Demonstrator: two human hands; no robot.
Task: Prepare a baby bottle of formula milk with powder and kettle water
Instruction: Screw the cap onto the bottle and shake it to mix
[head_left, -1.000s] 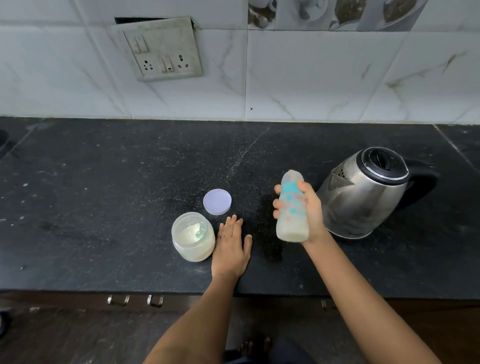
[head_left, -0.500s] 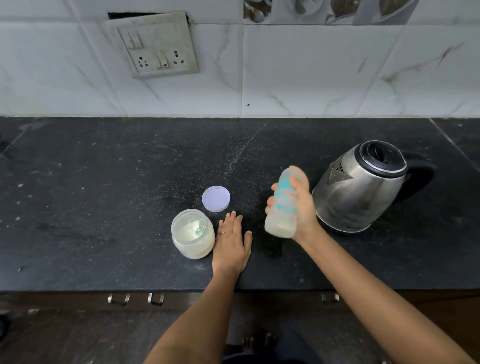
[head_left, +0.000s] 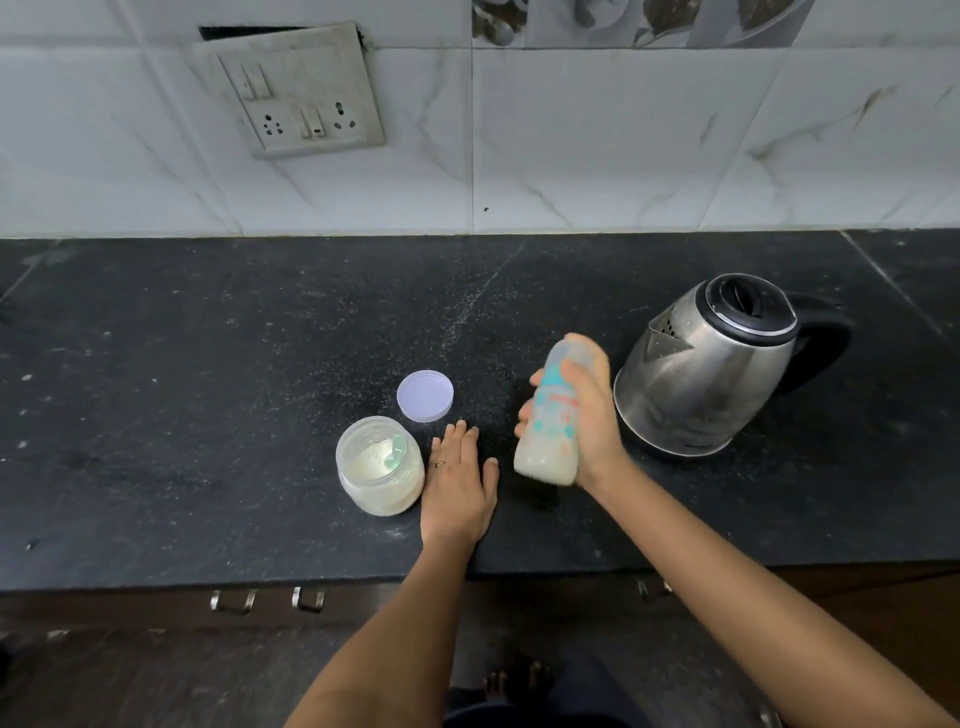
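My right hand (head_left: 592, 421) grips a capped baby bottle (head_left: 551, 423) with teal and pink print, held tilted above the dark counter (head_left: 208, 364); milky liquid fills its lower part and its top is blurred. My left hand (head_left: 460, 480) rests flat on the counter, fingers straight, just right of an open clear jar of white powder (head_left: 379, 465) with a scoop inside. The jar's pale lilac lid (head_left: 425, 395) lies flat behind it. A steel kettle (head_left: 711, 364) with a black lid and handle stands right of the bottle.
A white tiled wall (head_left: 623, 145) backs the counter, with a switch and socket plate (head_left: 296, 93) at upper left. The counter's front edge (head_left: 156, 584) runs above drawer handles (head_left: 267, 600). My feet show on the floor below.
The bottle in my right hand has shifted slightly and tilted, its top now blurred with motion. My left hand, the jar, lid and kettle have stayed in place.
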